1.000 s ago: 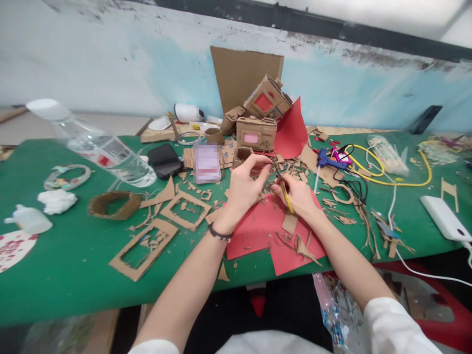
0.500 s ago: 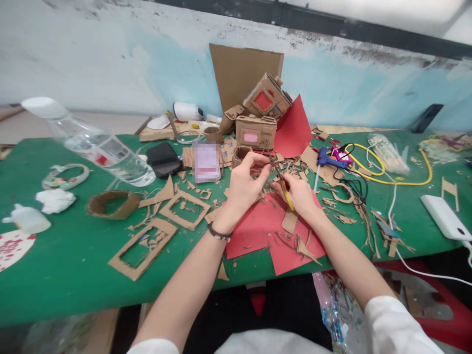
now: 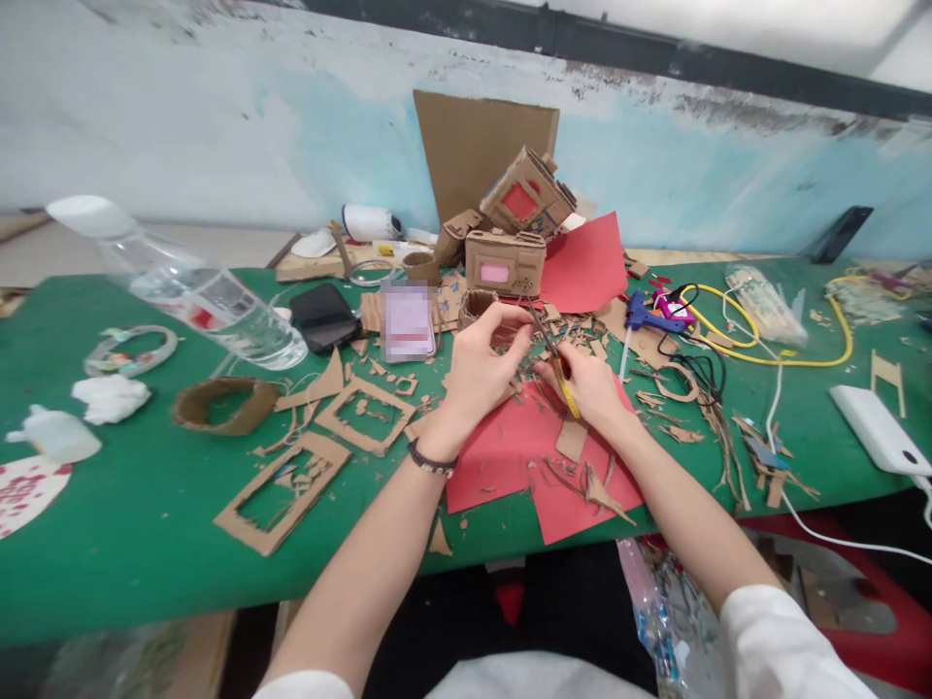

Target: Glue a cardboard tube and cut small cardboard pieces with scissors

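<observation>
My right hand (image 3: 588, 383) is closed around a pair of scissors (image 3: 566, 388) with yellow handles, their dark blades pointing up and left between my hands. Beside the blade tips, my left hand (image 3: 484, 354) has its thumb and index finger curled in a pinch. What it holds, if anything, is too small to make out. Both hands are over red sheets (image 3: 495, 451) strewn with cardboard scraps. A brown cardboard ring (image 3: 477, 306) stands just behind my left fingers. Farther back sits a cardboard box model (image 3: 506, 262) with a pink window, under a tilted one (image 3: 528, 194).
On the left are a clear water bottle (image 3: 218, 301), a black wallet-like case (image 3: 324, 318), cardboard frames (image 3: 283, 495) and a cardboard loop (image 3: 225, 406). To the right lie a blue glue gun (image 3: 645, 313), a yellow cable (image 3: 801, 361) and a white power strip (image 3: 878, 427).
The red sheet at the back has slid down and to the right. The scissors' yellow handle has shifted slightly in my right hand. Both hands stay in nearly the same place.
</observation>
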A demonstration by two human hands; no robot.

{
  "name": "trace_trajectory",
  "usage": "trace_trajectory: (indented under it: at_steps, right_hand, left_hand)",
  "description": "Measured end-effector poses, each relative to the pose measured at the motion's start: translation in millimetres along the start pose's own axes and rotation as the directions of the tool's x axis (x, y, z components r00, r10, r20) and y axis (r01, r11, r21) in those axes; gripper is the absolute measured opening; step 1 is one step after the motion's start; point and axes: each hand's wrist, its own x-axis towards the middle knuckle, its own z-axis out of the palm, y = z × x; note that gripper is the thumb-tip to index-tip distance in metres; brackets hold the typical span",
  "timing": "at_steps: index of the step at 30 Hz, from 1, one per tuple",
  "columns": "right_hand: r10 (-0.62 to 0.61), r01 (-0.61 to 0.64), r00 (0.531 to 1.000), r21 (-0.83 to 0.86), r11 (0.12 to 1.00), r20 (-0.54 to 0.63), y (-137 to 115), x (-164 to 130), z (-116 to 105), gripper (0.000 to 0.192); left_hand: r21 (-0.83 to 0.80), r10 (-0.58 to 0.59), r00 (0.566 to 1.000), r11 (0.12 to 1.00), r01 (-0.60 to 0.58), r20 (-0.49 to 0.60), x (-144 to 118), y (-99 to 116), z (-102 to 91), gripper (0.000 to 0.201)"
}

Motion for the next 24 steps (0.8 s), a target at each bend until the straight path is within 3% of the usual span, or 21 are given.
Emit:
trace_trajectory:
  at_steps: [9, 19, 24]
  right_hand:
    - [0.003, -0.003, 1.000, -0.049, 0.999, -0.009, -2, 1, 1, 0.043]
    - [-0.033, 0.029, 0.998, 0.075, 0.997, 0.057, -6, -2, -5, 0.030]
    - [-0.015, 0.014, 0.998, 0.019, 1.000, 0.056, -4, -1, 1, 0.033]
  left_hand:
    - [-0.159, -0.072, 0.997, 0.985, 0.065, -0.038, 2, -4, 4.8, 0.016]
    - [-0.273, -0.140, 0.990, 0.952, 0.138, 0.013, 4, -5, 5.0, 0.022]
    - [-0.323, -0.162, 0.987, 0.934, 0.151, -0.009, 3, -2, 6.0, 0.026]
